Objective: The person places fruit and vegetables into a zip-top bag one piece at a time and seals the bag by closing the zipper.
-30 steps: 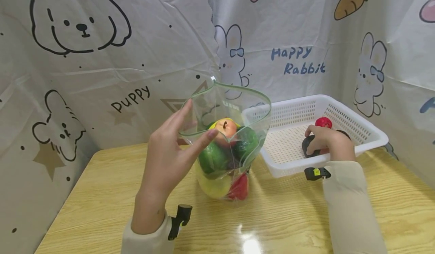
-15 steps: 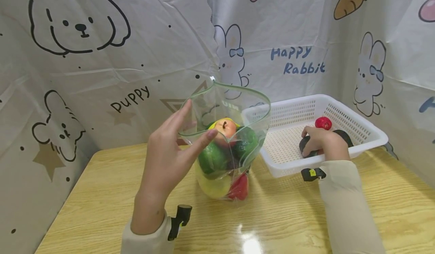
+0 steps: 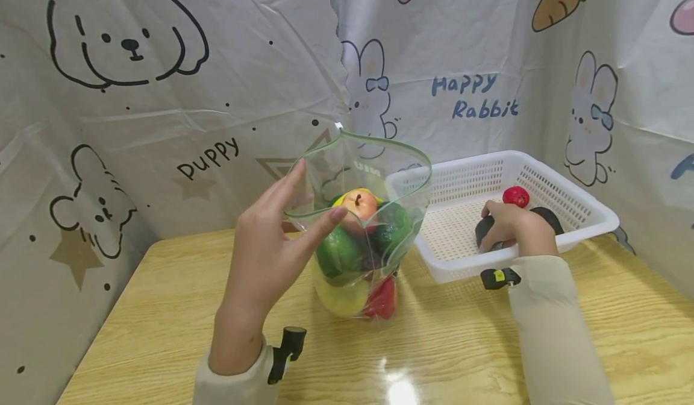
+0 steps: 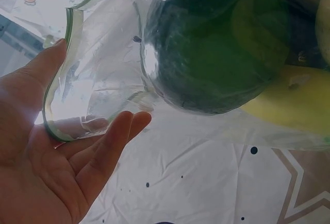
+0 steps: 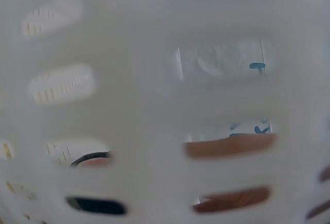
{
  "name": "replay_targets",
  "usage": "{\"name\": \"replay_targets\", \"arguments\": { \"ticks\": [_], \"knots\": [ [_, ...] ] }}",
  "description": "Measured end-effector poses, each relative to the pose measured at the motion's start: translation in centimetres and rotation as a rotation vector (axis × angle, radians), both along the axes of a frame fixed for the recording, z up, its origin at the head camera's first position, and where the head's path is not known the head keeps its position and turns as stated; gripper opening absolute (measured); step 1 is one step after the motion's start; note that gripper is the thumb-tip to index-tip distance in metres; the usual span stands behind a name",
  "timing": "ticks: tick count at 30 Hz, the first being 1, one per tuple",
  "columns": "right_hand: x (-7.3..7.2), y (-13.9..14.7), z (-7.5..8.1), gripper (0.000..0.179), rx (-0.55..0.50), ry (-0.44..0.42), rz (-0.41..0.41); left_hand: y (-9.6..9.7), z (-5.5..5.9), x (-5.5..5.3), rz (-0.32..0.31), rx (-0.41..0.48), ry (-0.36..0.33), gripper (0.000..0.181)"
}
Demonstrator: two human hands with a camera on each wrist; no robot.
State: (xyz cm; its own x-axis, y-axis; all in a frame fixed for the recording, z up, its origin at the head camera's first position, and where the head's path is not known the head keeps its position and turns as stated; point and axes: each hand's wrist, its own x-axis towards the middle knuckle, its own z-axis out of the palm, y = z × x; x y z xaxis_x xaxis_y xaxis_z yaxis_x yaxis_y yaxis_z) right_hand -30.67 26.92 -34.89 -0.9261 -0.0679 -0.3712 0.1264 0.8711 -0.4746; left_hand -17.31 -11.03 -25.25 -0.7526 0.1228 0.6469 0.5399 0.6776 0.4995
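In the head view my left hand [image 3: 265, 242] spreads its thumb and fingers at the green-edged mouth of a clear zip bag [image 3: 403, 179]. The bag stands with its mouth wide. Inside are a peach-coloured fruit [image 3: 358, 203], dark green rounded produce [image 3: 338, 251], something pale yellow [image 3: 341, 296] and a red piece [image 3: 382, 299]. The left wrist view shows the thumb at the rim and straight fingers beside the plastic. At right, my right hand [image 3: 520, 227] reaches into a white basket [image 3: 444, 266], fingers curled over a dark rounded fruit [image 3: 485, 233], partly hidden by the hand.
A small red item [image 3: 516, 196] and another dark rounded piece [image 3: 547, 218] lie in the basket near my right hand. The slotted basket wall [image 5: 144, 105] fills the right wrist view. Behind the wooden table [image 3: 179, 308] hangs a printed cloth [image 3: 260, 61].
My right hand has shifted slightly left within the basket, the dark fruit moving with it, and more of the other dark piece shows. My left hand and the bag stay nearly still.
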Motion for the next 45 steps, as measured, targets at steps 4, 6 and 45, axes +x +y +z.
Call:
{"name": "replay_targets", "arguments": {
  "ticks": [4, 6, 45],
  "knots": [
    [-0.2, 0.1, -0.2, 0.077, 0.011, 0.038, 0.003, 0.0, 0.0, 0.0, 0.002, 0.0, -0.003, 0.078],
    [-0.2, 0.1, -0.1, 0.076, 0.024, 0.064, 0.018, 0.0, 0.0, 0.0, 0.002, 0.001, -0.003, 0.078],
    [9.3, -12.0, 11.3, 0.075, -0.811, 1.472, 0.297, 0.0, 0.2, 0.2, 0.0, -0.001, -0.018, 0.077]
  ]
}}
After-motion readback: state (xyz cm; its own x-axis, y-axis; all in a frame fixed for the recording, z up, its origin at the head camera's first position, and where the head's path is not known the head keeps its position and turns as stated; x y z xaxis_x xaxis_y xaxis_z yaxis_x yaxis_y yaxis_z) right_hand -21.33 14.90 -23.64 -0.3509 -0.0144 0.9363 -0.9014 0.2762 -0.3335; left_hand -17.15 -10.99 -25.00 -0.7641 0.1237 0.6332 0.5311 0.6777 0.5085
